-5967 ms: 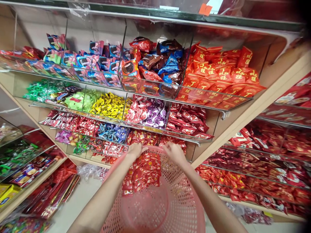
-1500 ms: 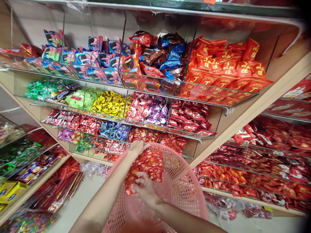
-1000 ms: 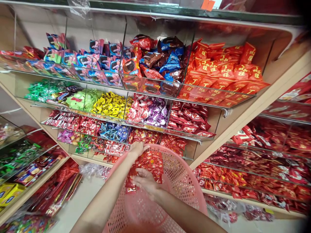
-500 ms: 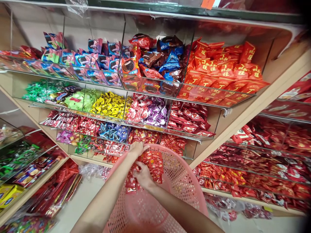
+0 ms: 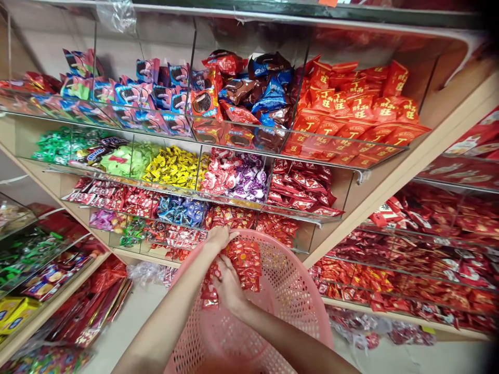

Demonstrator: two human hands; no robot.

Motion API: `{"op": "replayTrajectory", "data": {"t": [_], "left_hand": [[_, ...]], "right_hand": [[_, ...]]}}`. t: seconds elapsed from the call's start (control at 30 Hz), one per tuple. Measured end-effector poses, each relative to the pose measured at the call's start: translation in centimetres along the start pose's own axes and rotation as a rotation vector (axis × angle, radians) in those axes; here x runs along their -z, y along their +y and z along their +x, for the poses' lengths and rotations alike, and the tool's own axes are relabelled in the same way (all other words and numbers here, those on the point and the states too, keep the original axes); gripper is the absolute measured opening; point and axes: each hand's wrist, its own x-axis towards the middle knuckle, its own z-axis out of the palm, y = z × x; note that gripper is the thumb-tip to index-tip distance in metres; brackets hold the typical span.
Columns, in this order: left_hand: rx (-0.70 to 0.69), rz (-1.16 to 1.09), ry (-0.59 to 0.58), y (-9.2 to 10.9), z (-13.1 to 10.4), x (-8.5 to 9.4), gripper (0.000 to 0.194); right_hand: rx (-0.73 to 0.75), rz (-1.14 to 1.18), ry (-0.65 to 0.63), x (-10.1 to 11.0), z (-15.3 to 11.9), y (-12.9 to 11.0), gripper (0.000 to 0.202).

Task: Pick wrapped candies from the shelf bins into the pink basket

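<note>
A pink plastic basket point(image 5: 300, 291) with a pierced wall stands tilted before me. My left hand point(image 5: 218, 240) is closed on its far rim; part of the fingers is hidden behind it. Inside the basket, a cluster of red candy packets point(image 5: 248, 262) lies against the far wall. My right hand point(image 5: 230, 285) reaches in from the right and touches these packets, its fingers stretched and apart. More red packets point(image 5: 233, 217) fill the low shelf bin just beyond the rim.
Tiered shelves rise ahead with clear dividers, holding yellow-wrapped candies point(image 5: 171, 167), red pouches point(image 5: 351, 111) and several other sweets. A second shelf of red packets point(image 5: 440, 249) stands at right. Yellow boxes point(image 5: 15, 313) sit at lower left. Plastic bags point(image 5: 362, 330) lie on the floor.
My right hand's fingers have straightened from a more curled pose over the red packets. The left hand stays at the rim. The view has shifted slightly.
</note>
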Motion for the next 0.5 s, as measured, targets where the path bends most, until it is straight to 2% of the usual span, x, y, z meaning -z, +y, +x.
{"op": "replayTrajectory", "data": {"t": [0.17,0.27,0.37,0.43,0.5], "left_hand": [[-0.001,0.004,0.009,0.0,0.1,-0.1,0.073],[-0.004,0.005,0.012,-0.1,0.1,-0.1,0.073],[-0.006,0.001,0.004,-0.1,0.1,0.0,0.073],[-0.005,-0.001,0.001,-0.1,0.0,0.0,0.072],[-0.001,-0.002,0.002,-0.1,0.0,0.0,0.072]], "right_hand": [[-0.040,-0.017,-0.063,0.9,-0.3,-0.3,0.070],[-0.016,-0.065,-0.098,2.4,-0.4,-1.2,0.062],[0.093,-0.099,-0.086,5.3,0.4,-2.8,0.051],[0.169,-0.105,-0.023,8.2,1.8,-3.4,0.043],[0.147,-0.166,0.085,11.6,3.7,-2.8,0.036]]}}
